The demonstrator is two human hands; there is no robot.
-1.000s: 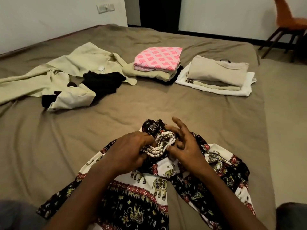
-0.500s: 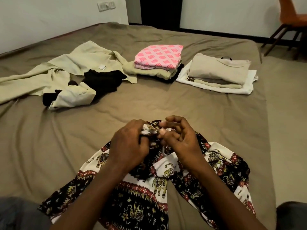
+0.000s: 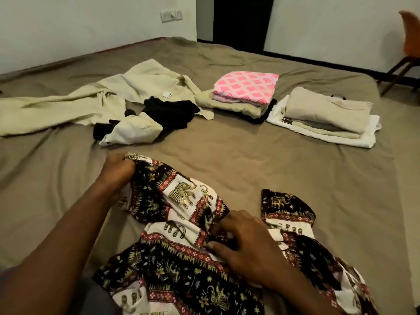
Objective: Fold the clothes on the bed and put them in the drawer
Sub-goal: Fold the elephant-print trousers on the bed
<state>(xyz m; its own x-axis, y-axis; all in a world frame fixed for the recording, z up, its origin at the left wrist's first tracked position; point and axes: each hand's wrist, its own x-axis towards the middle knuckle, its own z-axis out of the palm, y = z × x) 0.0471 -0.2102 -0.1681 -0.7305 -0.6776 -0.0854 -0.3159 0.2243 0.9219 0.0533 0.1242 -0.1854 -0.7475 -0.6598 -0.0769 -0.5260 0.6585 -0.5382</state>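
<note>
Since a second ago the two hands are parting. They were bunched together over the gathered band, and now my left hand (image 3: 118,170) is drawing one end of the black, red and white elephant-print garment (image 3: 181,196) out to the left, while my right hand (image 3: 247,248) is staying near its middle.

The left hand is gripping that end in closed fingers. The right hand's fingers and thumb are curling into a bunch of the cloth and pinching it against the brown-sheeted bed (image 3: 227,160).

The garment is lying crumpled on the near part of the bed. It is stretching between the two grips and spilling past the right hand toward me, one loose flap lying just right of that hand.

To do this well, I am judging that I should be pulling the held edge taut and level and shaking the twists out. Then I should be laying the garment flat with the seams matched, and only after that making the first fold.
</note>
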